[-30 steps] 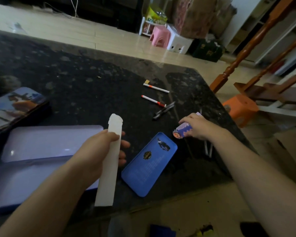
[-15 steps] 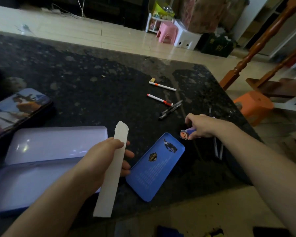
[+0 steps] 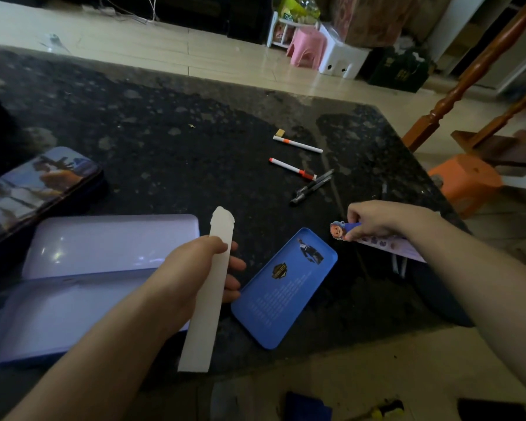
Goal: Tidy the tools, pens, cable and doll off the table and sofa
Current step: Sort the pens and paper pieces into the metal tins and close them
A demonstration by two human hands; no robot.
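Observation:
My left hand point(image 3: 192, 271) grips a long white flat strip point(image 3: 205, 314), its blank side towards me, above the open lilac tin case point(image 3: 104, 238). My right hand point(image 3: 377, 218) pinches a lilac strip topped with a cartoon doll figure point(image 3: 339, 230), lifted just off the dark table point(image 3: 164, 153) beside a blue tin lid point(image 3: 286, 287). Further back lie two white pens with orange bands point(image 3: 298, 144) point(image 3: 292, 168), two black pens point(image 3: 312, 186) and a small tan eraser point(image 3: 280, 133).
A closed picture-printed tin point(image 3: 31, 189) lies at the table's left edge. Right of the table stand an orange stool point(image 3: 465, 180) and a wooden stair post point(image 3: 456, 86). Pink point(image 3: 305, 47) and white stools point(image 3: 342, 57) stand on the floor beyond. Small items lie on the floor below the near edge.
My right hand has picked the doll strip up off the table and drawn it out, so more of its lilac length shows. My left hand keeps holding the white strip in place.

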